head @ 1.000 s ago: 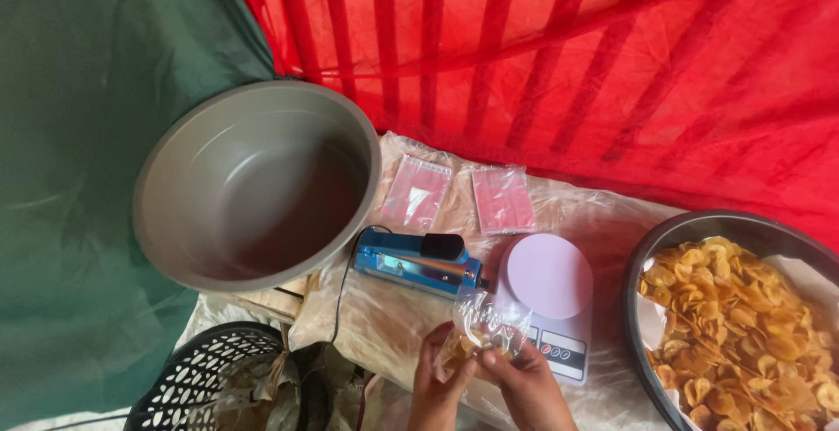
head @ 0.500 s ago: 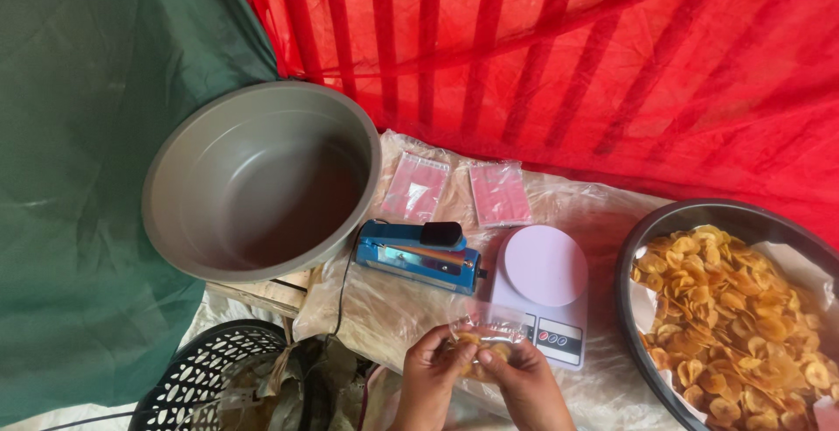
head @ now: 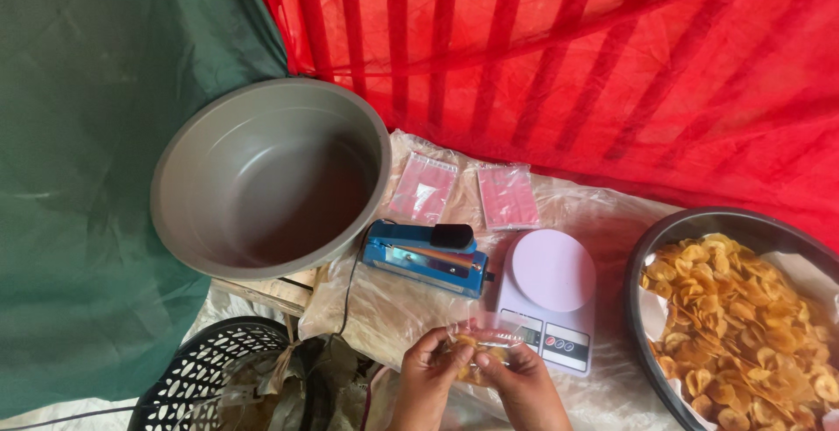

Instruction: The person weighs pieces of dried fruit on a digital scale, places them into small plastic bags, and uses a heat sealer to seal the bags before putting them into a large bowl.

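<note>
I watch my left hand point(head: 426, 377) and right hand point(head: 524, 380) pinch shut on a small clear bag of chips point(head: 476, 348) before the kitchen scale point(head: 551, 295): light, slippery, crushable, best held by its edges.

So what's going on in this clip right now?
A person's left hand and right hand together pinch a small clear plastic bag of yellow chips just in front of a white digital kitchen scale. A blue impulse heat sealer lies beside the scale, a large empty grey basin sits left, and a round metal tray of chips sits right.
</note>
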